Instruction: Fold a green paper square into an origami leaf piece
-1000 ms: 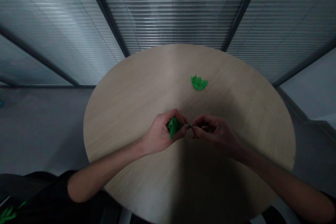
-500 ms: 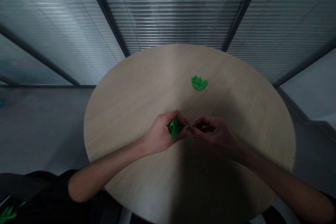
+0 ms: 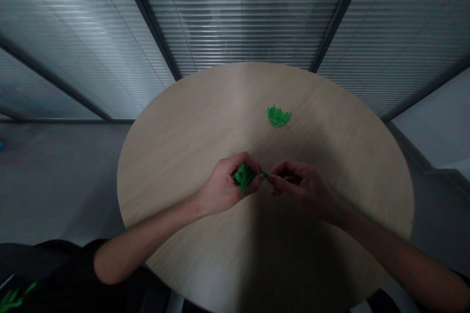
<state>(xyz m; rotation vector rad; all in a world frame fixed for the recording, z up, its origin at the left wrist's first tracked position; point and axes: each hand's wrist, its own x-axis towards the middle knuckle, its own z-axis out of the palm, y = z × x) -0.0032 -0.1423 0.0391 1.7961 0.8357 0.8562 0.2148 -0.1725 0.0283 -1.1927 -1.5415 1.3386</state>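
Observation:
My left hand (image 3: 224,187) is closed around a green piece (image 3: 244,177) with pointed ends, which looks like folded paper. Its thumb and fingers wrap it from both sides, hiding part of it. A thin green tip (image 3: 264,174) sticks out past the left fingertips. My right hand (image 3: 303,183) pinches the end of that tip between thumb and fingers, close beside the left hand. Both hands are just above the table, near its middle.
The round wooden table (image 3: 183,127) has a small cluster of green pointed pieces (image 3: 278,116) beyond my hands. Glass panels with blinds (image 3: 249,34) rise behind the table's far edge. Something green (image 3: 12,300) lies at the lower left, on dark material.
A little more of the green tip shows between the two hands. The held piece has tilted slightly, and the hands are a touch further apart. The cluster on the table is unmoved.

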